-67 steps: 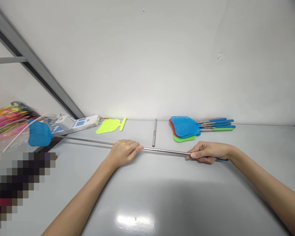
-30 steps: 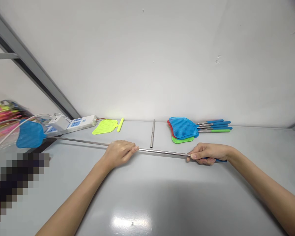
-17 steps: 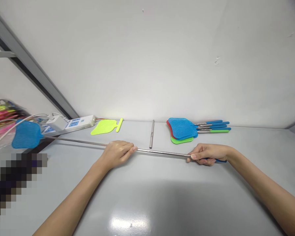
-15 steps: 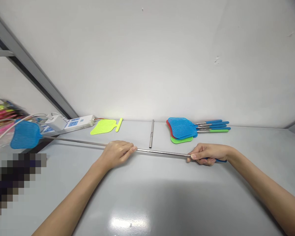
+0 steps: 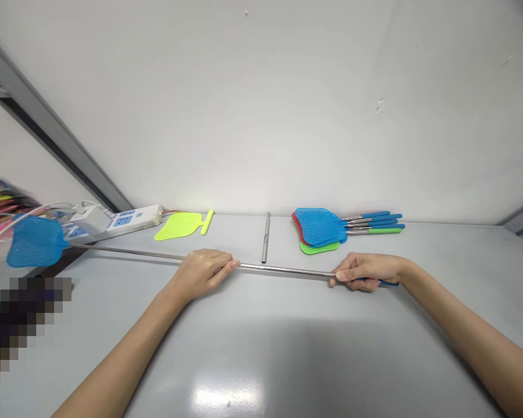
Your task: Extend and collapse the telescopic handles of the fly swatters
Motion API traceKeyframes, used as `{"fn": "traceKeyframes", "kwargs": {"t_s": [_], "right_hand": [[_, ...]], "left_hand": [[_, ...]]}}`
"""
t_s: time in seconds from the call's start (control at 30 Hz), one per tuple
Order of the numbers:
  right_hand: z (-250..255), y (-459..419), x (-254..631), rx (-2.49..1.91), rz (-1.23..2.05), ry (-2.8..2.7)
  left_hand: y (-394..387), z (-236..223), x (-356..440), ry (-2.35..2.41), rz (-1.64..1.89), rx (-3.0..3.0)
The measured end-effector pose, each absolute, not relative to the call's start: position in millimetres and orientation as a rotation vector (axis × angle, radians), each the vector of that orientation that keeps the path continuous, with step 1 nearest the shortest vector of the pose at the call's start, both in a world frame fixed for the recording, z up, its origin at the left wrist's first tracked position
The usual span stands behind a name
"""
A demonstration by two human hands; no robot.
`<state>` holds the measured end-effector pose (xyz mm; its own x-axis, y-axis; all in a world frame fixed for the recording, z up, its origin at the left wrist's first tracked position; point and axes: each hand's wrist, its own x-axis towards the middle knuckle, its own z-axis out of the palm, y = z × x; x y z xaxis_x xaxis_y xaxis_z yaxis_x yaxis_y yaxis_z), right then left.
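Note:
A blue fly swatter (image 5: 37, 241) with its long metal rod drawn out lies across the view, head at the left and handle at the right. My left hand (image 5: 207, 271) is closed around the middle of the rod. My right hand (image 5: 361, 271) grips the blue handle end, most of which its fingers hide. Just behind the rod, between my hands, a separate short metal tube (image 5: 265, 238) rests on the table. Farther back on the right is a stack of fly swatters (image 5: 320, 226) in blue, red and green, rods collapsed.
A yellow-green swatter head (image 5: 181, 225) with a short crosspiece lies at the back left. Beside it is a white power strip (image 5: 135, 219) with plugs and cables. Colourful bagged items (image 5: 2, 203) sit at the far left. The grey table (image 5: 287, 348) meets a white wall (image 5: 261, 104).
The whole view has shifted slightly, so things sit a little farther left. Both hands keep their hold on the swatter, with no clear movement along the rod.

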<state>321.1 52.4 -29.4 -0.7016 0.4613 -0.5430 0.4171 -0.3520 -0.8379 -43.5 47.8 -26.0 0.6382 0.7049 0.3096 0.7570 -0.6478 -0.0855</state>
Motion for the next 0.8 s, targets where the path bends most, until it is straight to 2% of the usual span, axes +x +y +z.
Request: {"fn": "traceKeyframes", "kwargs": {"t_s": [0.53,0.8], "right_hand": [[-31,54,329,-1.209,2.248,-1.856],[-25,50,320,-1.154,2.220,-1.938]], "left_hand": [[46,-17,-56,-1.705,-0.508,-2.497],[39,-19,-44,-1.551,-0.512,-2.492]]}}
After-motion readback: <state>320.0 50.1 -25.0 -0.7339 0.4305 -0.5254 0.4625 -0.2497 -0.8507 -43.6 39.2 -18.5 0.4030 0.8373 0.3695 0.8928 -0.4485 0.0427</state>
